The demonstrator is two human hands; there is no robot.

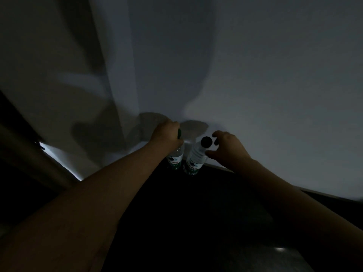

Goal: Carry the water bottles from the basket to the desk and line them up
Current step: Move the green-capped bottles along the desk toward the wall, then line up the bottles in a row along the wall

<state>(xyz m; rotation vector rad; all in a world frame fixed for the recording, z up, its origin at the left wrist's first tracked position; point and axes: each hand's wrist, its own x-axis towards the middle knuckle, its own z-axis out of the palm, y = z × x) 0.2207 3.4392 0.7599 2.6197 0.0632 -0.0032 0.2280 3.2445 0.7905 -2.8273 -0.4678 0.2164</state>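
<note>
While L hand (167, 134) grips L bottle (174, 160), wall (255, 75) stands right behind.

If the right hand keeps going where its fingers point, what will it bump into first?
Probably the right bottle, at its dark cap: the right hand is open just beside it. Depth is hard to judge.

The left hand (167, 132) hides most of the cap and the neck of the left bottle (175, 158). Both bottles' bases sink into the dark table (196, 213). Print on the right bottle (194, 160) is too small to read. The picture's edges cut off both forearms.
</note>
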